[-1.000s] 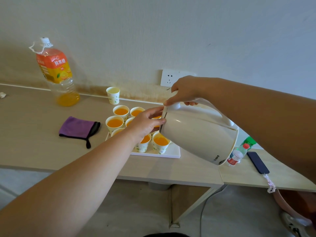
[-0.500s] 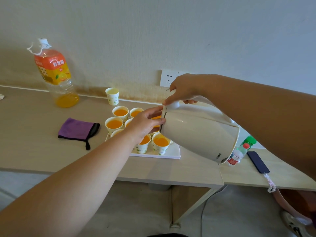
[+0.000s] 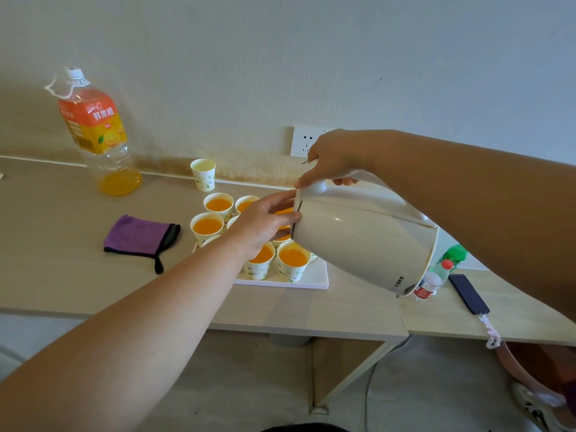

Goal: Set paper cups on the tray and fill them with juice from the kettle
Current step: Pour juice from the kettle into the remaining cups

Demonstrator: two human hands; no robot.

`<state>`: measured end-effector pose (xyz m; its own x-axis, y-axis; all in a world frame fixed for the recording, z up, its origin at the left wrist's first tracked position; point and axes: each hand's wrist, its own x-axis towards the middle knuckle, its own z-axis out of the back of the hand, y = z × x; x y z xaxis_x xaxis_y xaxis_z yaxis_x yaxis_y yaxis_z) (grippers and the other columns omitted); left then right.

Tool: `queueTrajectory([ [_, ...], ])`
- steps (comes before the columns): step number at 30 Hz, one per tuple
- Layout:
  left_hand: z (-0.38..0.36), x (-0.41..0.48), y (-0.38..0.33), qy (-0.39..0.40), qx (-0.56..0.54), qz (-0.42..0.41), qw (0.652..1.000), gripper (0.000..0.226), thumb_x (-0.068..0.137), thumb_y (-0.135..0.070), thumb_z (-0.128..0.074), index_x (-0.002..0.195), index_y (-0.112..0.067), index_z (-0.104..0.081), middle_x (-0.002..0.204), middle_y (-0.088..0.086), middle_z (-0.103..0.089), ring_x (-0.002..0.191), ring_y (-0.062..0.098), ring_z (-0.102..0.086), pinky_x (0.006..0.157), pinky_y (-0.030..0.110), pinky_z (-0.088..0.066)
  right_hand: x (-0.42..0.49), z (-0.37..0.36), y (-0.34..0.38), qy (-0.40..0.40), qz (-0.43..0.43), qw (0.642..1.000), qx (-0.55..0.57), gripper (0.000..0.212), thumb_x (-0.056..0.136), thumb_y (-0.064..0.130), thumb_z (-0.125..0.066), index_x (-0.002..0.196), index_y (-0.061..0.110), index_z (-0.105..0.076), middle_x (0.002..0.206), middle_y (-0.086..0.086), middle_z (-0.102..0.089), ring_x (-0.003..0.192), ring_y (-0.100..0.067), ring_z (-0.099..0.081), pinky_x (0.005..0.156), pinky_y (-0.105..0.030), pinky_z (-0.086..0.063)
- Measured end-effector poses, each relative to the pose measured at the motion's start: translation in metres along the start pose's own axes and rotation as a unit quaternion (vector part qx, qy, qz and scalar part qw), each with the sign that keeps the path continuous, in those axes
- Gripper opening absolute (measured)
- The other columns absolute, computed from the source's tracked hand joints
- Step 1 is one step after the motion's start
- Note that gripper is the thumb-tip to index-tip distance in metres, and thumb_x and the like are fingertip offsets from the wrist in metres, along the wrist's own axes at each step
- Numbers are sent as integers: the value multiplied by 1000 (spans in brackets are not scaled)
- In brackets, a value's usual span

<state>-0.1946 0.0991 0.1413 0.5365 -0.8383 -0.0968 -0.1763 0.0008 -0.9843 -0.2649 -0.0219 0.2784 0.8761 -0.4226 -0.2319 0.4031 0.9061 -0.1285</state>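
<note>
- Grips the top handle of the white kettle (image 3: 364, 241) with the right hand (image 3: 336, 157), curled firmly round it from above, forefinger stretched forward toward the lid end.
- Holds the kettle off the table (image 3: 62, 275), tipped steeply: mouth low and to the left, base raised to the right, above the right part of the tray (image 3: 314, 277).
- Reaches in from the lower left with the left hand (image 3: 263, 224), loosely spread and not closed, thumb and fingertips resting against the kettle's dark-edged rim; pinches nothing that can be made out.
- Covers the middle of the tray with that hand, so cannot tell whether anything runs from the spout.
- Seen on the white tray: paper cups (image 3: 293, 263) with a green leaf print, packed close together, every visible one filled with orange juice (image 3: 207, 227) almost to the brim.
- Standing apart behind the tray, near the wall: a lone cup (image 3: 203, 174), pale inside.
- Far left by the wall: a large juice bottle (image 3: 99, 132), upright, orange liquid only at the bottom.
- Between bottle and tray, lying flat: a purple cloth (image 3: 140, 236) with a black edge and loop.
- Right of the kettle, on the adjoining tabletop: a small red-capped bottle (image 3: 430, 282), a green-capped bottle (image 3: 455, 253) just behind it, and a dark phone (image 3: 469, 293).
- On the wall behind the right hand: a white socket (image 3: 303, 141).
</note>
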Motion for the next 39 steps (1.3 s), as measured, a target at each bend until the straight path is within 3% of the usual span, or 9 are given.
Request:
queueTrajectory([
  [9, 0, 0, 0, 3, -22, 2, 1000, 44, 87, 0, -63, 126, -20, -59, 122, 0, -65, 111, 21, -61, 94, 39, -52, -1, 4, 3, 10, -10, 1000, -4, 56, 87, 59, -52, 94, 5, -66, 65, -5, -64, 55, -17, -56, 55, -25, -39],
  [23, 1, 3, 0, 5, -21, 3, 1000, 47, 86, -2, -66, 129, -18, -58, 124, 1, -65, 113, 22, -61, 94, 39, -52, 3, 6, 4, 10, -13, 1000, -3, 53, 84, 61, -55, 84, 8, -63, 59, -3, -61, 53, -18, -57, 60, -26, -43],
  [39, 1, 4, 2, 10, -18, 1, 1000, 42, 87, 0, -63, 123, -21, -60, 119, -2, -65, 108, 18, -62, 90, 35, -53, 2, 0, 4, 17, -22, 1000, 2, 61, 86, 61, -51, 97, 4, -67, 58, -2, -61, 57, -18, -57, 56, -26, -37],
])
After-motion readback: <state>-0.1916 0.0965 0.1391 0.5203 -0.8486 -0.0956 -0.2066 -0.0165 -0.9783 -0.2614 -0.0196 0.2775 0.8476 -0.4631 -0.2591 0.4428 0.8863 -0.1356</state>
